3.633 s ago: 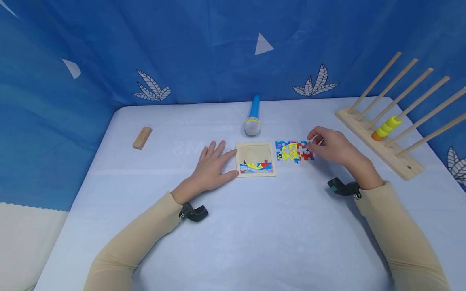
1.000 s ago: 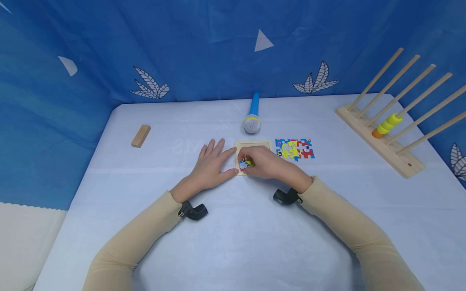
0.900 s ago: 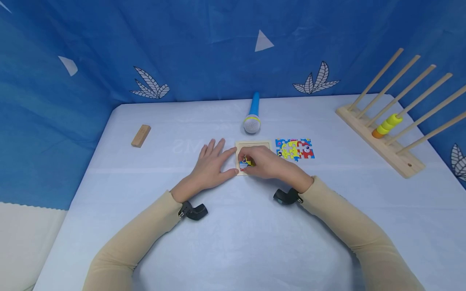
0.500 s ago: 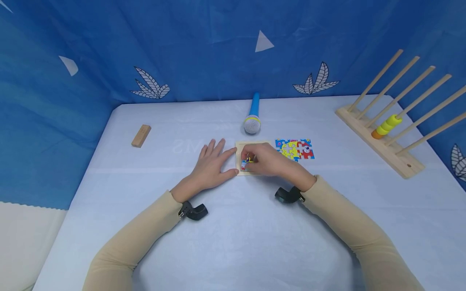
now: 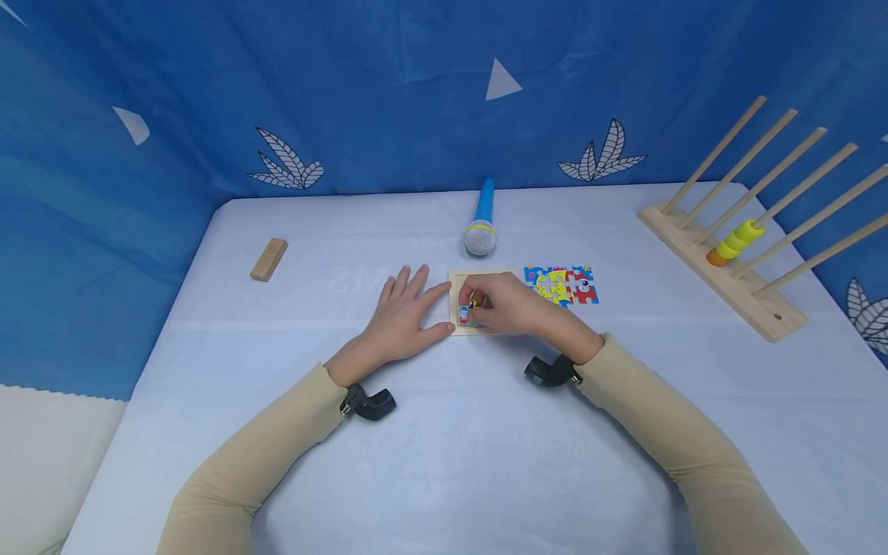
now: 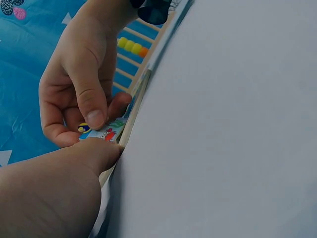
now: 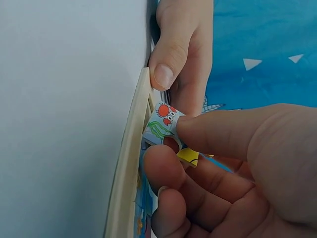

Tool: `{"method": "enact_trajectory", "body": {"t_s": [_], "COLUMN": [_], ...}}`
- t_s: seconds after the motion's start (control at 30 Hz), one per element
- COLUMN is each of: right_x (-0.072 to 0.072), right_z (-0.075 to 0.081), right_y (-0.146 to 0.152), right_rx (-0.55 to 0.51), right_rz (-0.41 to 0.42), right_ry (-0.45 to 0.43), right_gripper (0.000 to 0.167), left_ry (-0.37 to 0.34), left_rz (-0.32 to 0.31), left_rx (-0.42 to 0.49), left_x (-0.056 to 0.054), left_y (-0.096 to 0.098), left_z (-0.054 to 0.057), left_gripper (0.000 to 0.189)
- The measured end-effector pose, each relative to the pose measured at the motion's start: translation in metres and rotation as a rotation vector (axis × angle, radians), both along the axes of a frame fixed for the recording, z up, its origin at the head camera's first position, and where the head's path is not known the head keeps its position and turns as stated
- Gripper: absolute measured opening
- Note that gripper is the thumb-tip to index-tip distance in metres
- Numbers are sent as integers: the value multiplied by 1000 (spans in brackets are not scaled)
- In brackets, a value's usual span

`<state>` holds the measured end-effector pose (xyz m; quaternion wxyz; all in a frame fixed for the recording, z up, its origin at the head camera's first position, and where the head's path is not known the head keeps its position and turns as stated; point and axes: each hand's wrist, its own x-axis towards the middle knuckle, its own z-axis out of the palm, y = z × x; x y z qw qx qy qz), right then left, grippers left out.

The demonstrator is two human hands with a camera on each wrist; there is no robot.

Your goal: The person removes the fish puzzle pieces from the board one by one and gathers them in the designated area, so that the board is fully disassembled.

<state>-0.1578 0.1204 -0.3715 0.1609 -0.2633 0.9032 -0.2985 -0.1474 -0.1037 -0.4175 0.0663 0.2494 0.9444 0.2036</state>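
My left hand [image 5: 402, 320] lies with its fingers spread on the table, thumb and forefinger touching the left edge of a small wooden puzzle frame [image 5: 454, 276]. Over the frame, my right hand [image 5: 509, 302] pinches a puzzle piece [image 7: 166, 118] showing a red crab and green seaweed; it is tilted between thumb and fingers. The right hand hides much of the frame's inside, though in the right wrist view some colourful pieces [image 7: 143, 201] show low inside it. Just right of the frame lies a joined block of yellow, red and blue puzzle pieces [image 5: 579, 284].
Behind the frame lies a toy microphone [image 5: 481, 231] with a blue handle. A small wooden block [image 5: 268, 259] is at the left. At the right stands a wooden peg rack [image 5: 724, 270] with yellow and orange beads on one peg. A blue curtain [image 5: 416, 92] hangs behind the table.
My right hand has come left from the joined pieces to the frame. Over the last second it has risen slightly from the frame's lower left corner. The left hand stays put.
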Motion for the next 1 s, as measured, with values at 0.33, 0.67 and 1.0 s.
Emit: {"method": "enact_trajectory", "body": {"t_s": [0.33,0.67,1.0], "right_x": [0,-2,3], "right_z": [4,16,17], "right_y": [2,36,80], "right_rx": [8,19,76], "right_rz": [2,-103,-174], "right_ry": [-12,-19,-43], "right_gripper": [16,16,17], "left_ry": [-2,-21,-13], "left_rz": [2,22,19], "left_rx": [-2,-22,-17], "left_x": [1,1,1], "left_y": [1,2,0], "left_z": [1,0,-1], "left_gripper": [71,71,71]}}
